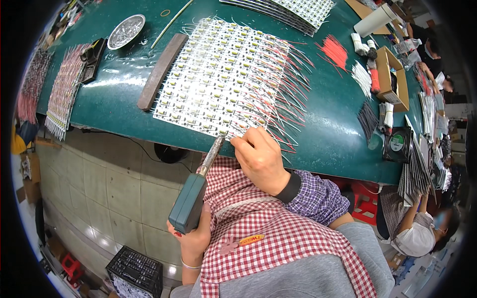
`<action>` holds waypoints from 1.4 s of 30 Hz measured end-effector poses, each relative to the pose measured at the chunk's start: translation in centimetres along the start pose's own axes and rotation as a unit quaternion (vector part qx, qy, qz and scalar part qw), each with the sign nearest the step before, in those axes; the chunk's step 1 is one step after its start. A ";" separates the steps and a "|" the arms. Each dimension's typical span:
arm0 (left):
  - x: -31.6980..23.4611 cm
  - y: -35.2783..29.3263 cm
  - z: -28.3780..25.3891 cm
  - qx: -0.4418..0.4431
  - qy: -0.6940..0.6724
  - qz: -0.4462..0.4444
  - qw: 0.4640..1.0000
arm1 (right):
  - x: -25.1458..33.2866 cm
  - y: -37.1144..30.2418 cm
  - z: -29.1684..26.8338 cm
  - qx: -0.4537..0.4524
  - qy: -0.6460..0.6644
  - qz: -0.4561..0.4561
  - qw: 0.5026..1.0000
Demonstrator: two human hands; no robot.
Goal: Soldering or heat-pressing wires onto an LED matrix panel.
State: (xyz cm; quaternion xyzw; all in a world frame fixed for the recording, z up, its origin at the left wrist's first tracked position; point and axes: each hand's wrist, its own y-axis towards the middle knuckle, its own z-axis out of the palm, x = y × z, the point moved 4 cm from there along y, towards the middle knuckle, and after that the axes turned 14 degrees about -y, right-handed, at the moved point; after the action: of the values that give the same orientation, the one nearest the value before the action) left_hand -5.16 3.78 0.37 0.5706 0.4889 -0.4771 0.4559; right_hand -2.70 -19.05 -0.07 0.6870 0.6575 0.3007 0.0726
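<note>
My left hand (pixel 195 237) is wrapped round the dark green body of a soldering gun (pixel 189 202). Its metal barrel points up and away, and the tip meets the near edge of a white circuit board panel (pixel 198 79). Rows of small parts cover that panel, and red and white wires (pixel 285 94) stick out along its right side. Just right of the tip, my right hand (pixel 261 158) is closed in a pinch at the panel's near edge, among thin wires. What sits between its fingertips is too small to make out.
A dark bar (pixel 161 72) lies along the panel's left side on the green table (pixel 109 111). A metal bowl (pixel 126 32) stands far left. Red wires (pixel 335 51), white wires and a cardboard box (pixel 391 79) lie right. A black crate (pixel 135 273) stands on the floor. Other people sit at the right.
</note>
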 end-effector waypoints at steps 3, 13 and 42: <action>0.1 0.1 0.2 0.009 -0.005 0.003 1.000 | 0.1 0.0 0.0 -0.002 0.000 -0.001 1.000; 0.0 0.2 0.1 -0.006 -0.019 -0.053 0.998 | 0.1 -0.1 0.2 0.003 -0.010 -0.002 1.000; 7.0 31.0 -6.3 0.050 -0.296 -0.287 0.910 | -7.8 -2.0 -9.0 0.031 0.114 0.143 0.983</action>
State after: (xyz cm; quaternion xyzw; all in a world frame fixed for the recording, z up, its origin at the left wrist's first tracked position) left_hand 26.75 7.56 -4.06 0.2603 0.4495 -0.7585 0.3935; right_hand -8.64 -28.82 3.74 0.7368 0.5656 0.3642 -0.0678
